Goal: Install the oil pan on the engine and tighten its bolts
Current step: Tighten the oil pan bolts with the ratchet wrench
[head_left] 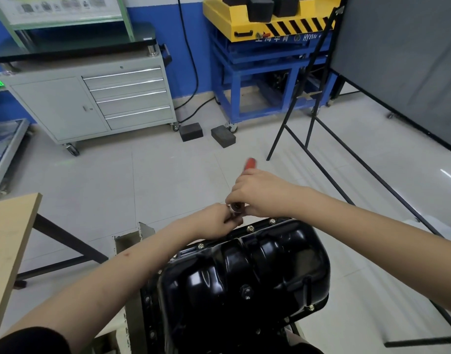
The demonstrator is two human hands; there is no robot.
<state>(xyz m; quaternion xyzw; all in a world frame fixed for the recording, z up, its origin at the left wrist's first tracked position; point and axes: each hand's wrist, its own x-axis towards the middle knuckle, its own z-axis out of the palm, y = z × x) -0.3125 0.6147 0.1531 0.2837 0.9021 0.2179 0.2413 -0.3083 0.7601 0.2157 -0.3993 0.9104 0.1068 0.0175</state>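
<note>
pale tiled workshop floor (168,180) behind; the black oil pan (247,272) sits bolted on the engine below. right hand (260,192) fingers wrap a red-handled ratchet (250,164); left hand (214,223) fingers pinch its socket (235,208) at the pan's far edge.

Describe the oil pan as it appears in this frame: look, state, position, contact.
The oil pan is glossy black, apparently pressed metal, with rounded ribs across its bulged surface. It sits sump-side up on the engine, low in the centre of the view. Bolts stand along its flange, and a fitting projects from its face. The left hand is at its far edge; contact is unclear.
</note>
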